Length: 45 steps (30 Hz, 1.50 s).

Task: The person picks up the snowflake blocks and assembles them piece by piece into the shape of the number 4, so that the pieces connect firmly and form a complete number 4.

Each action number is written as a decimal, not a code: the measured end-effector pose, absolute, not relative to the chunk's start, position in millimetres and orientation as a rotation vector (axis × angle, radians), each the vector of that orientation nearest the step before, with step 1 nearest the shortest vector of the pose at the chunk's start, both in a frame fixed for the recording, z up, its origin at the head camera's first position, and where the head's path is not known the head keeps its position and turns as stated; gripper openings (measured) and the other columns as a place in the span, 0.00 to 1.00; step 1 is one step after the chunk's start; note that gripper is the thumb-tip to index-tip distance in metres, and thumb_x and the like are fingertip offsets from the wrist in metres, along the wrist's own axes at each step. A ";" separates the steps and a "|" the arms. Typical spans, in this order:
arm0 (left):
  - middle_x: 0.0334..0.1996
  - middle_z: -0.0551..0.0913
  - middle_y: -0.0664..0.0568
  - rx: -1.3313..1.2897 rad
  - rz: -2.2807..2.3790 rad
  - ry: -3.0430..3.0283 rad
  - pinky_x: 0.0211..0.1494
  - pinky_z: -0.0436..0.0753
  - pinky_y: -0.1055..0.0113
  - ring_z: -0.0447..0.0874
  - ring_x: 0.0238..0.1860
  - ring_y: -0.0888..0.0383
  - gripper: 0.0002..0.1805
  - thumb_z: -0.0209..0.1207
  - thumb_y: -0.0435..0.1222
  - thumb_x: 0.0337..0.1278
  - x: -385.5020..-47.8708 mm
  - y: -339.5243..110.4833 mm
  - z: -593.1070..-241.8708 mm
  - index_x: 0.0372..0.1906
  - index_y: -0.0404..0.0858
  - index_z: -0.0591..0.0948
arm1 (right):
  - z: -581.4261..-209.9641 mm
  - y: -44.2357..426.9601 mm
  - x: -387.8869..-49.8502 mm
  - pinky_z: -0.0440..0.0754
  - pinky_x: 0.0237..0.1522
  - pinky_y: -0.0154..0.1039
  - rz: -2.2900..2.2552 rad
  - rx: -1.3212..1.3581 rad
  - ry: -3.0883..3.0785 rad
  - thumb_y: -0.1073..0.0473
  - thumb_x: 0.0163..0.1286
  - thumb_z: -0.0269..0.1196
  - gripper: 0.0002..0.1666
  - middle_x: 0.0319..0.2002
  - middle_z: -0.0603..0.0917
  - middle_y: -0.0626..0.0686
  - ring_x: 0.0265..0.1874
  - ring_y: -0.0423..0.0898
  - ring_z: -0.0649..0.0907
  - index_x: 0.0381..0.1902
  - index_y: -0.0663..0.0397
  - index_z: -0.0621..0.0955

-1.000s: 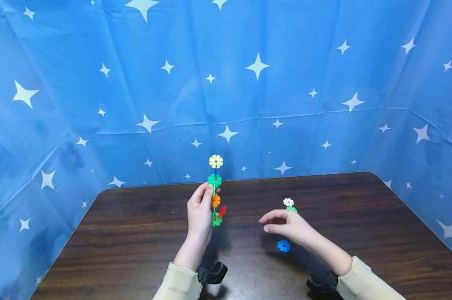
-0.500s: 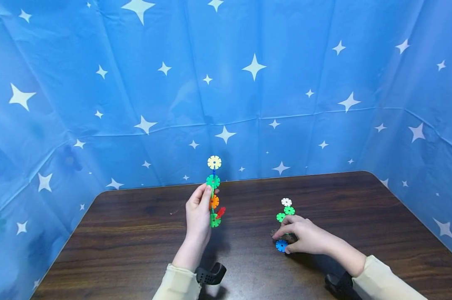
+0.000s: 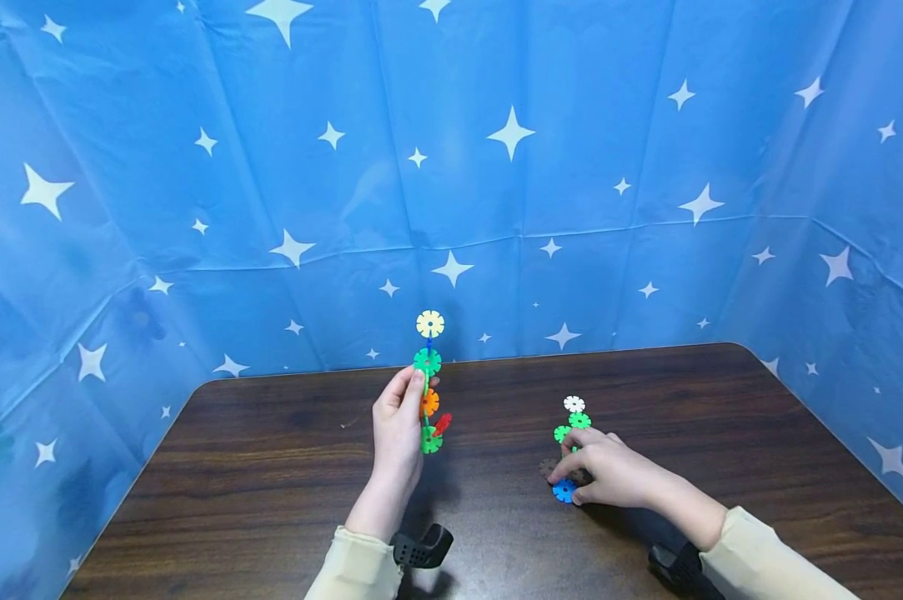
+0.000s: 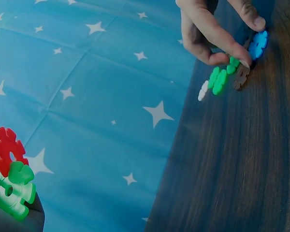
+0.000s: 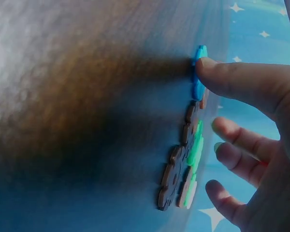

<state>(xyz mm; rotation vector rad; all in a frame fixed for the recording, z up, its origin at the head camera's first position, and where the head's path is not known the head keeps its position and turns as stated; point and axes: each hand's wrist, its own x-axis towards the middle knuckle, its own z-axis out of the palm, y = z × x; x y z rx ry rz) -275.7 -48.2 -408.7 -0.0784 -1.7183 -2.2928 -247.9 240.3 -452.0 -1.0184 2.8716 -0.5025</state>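
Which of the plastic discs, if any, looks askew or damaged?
The red disc looks askew: it sticks out at a slant near the lowest green disc, while the chain of discs in the left hand otherwise runs nearly straight. This may be intended. I see no clearly broken disc.

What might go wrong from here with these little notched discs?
The right hand is at the blue disc, close beside brown discs, so one might get nudged too. The left hand pinches the linked discs near their middle; squeezing might loosen a joint. The red disc juts sideways and might get knocked.
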 end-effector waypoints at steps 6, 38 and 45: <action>0.39 0.84 0.43 -0.091 -2.296 -1.714 0.43 0.75 0.69 0.76 0.42 0.56 0.15 0.55 0.39 0.70 -276.2 -49.5 -409.0 0.50 0.32 0.82 | -454.1 237.5 -249.1 0.59 0.35 0.44 -0.495 -1.025 2.884 0.57 0.54 0.74 0.16 0.43 0.71 0.41 0.39 0.41 0.66 0.41 0.35 0.87; 0.36 0.84 0.50 -0.097 -2.298 -1.729 0.45 0.75 0.69 0.77 0.44 0.55 0.16 0.55 0.41 0.70 -275.6 -49.6 -410.3 0.50 0.32 0.82 | -455.5 234.5 -254.0 0.67 0.39 0.46 -0.620 -0.937 2.821 0.54 0.50 0.76 0.14 0.44 0.72 0.42 0.41 0.44 0.72 0.33 0.37 0.82; 0.36 0.84 0.51 -0.088 -2.298 -1.729 0.45 0.75 0.69 0.77 0.44 0.54 0.16 0.55 0.40 0.70 -274.7 -49.1 -408.7 0.50 0.32 0.82 | -453.7 232.6 -255.9 0.68 0.30 0.39 -0.705 -0.900 2.725 0.60 0.51 0.74 0.18 0.37 0.72 0.43 0.32 0.41 0.69 0.33 0.42 0.76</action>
